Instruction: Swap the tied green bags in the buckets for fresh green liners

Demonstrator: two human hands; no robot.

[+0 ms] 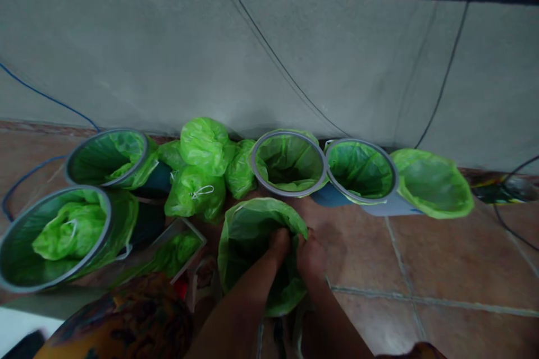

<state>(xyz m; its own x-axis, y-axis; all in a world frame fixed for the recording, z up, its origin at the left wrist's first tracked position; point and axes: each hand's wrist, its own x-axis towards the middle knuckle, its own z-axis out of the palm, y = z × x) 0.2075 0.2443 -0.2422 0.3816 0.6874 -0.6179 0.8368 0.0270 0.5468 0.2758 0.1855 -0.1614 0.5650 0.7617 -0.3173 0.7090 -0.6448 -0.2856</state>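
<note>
In front of me stands a bin lined with a light-green bin bag [238,238], its edge folded over the rim. My left hand [280,244] reaches inside the opening at the right inner wall, fingers curled on the bag and partly hidden. My right hand [310,255] is closed on the bag's edge at the right side of the rim, from outside. Just behind are a lined bin with a grey ring [288,133] and a second grey-ringed bin [391,171].
A lined bin without a ring [458,196] stands at the right. Tied green bags [206,143] are piled behind left. Two grey-ringed bins [107,210] stand at the left, near an open box [196,227]. Cables [269,47] run down the wall to the tiled floor [366,258].
</note>
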